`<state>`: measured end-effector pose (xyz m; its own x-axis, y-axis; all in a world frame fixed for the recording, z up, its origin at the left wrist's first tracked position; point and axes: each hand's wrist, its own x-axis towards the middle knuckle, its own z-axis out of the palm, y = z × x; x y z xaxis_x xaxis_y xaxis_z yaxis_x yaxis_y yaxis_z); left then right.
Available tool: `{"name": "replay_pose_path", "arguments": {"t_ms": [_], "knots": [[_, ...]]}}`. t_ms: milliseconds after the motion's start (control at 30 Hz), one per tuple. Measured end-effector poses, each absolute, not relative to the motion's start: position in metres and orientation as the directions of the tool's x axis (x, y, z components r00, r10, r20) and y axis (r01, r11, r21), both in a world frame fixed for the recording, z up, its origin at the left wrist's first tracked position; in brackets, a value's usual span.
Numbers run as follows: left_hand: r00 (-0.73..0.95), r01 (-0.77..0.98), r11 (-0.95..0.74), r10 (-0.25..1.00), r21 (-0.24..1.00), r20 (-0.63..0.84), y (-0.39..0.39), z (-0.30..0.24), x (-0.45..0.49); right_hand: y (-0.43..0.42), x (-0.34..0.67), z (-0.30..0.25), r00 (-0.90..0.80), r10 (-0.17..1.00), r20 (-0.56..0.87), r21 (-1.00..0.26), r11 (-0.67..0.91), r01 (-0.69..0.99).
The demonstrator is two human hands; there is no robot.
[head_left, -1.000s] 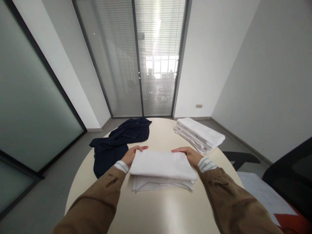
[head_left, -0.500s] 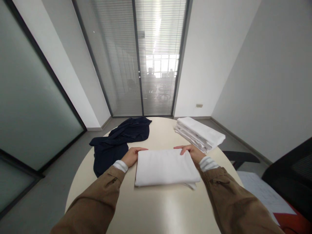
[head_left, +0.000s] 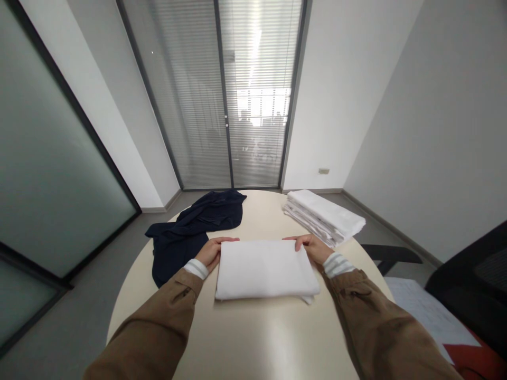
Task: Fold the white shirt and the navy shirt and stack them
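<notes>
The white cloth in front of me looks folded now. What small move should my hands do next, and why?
Probably lift the folded white cloth and place it on the white stack at the far right. Its top lies flat, the left hand and right hand already rest at its two far corners, and the stack holds similar folded pieces. One lower corner sticks out; tuck it first.

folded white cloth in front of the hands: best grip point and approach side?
Take the folded white cloth by its two short side edges, one from each side, where the left hand and right hand touch its far corners. It lies flat on the table, with a loose layer at the near right corner, so probably slide fingers underneath.
</notes>
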<state>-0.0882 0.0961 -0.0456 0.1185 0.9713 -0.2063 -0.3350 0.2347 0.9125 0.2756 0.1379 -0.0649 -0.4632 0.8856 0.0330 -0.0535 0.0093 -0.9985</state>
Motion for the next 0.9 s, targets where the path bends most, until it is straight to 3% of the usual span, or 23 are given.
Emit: {"name": "replay_pose_path", "arguments": {"t_ms": [367, 600, 900], "knots": [[0.048, -0.561, 0.246, 0.963, 0.790, -0.266, 0.090, -0.032, -0.077, 0.133, 0.271, -0.057, -0.430, 0.903, -0.025, -0.998, -0.047, -0.041], [-0.044, -0.514, 0.198, 0.966, 0.835, -0.256, 0.082, -0.026, -0.067, 0.133, 0.264, -0.047, -0.334, 0.928, -0.166, -0.959, -0.231, -0.164], [-0.039, -0.577, 0.191, 0.965, 0.794, -0.260, 0.082, -0.021, -0.068, 0.138, 0.267, -0.057, -0.385, 0.902, -0.195, -0.980, -0.167, 0.104]]}}
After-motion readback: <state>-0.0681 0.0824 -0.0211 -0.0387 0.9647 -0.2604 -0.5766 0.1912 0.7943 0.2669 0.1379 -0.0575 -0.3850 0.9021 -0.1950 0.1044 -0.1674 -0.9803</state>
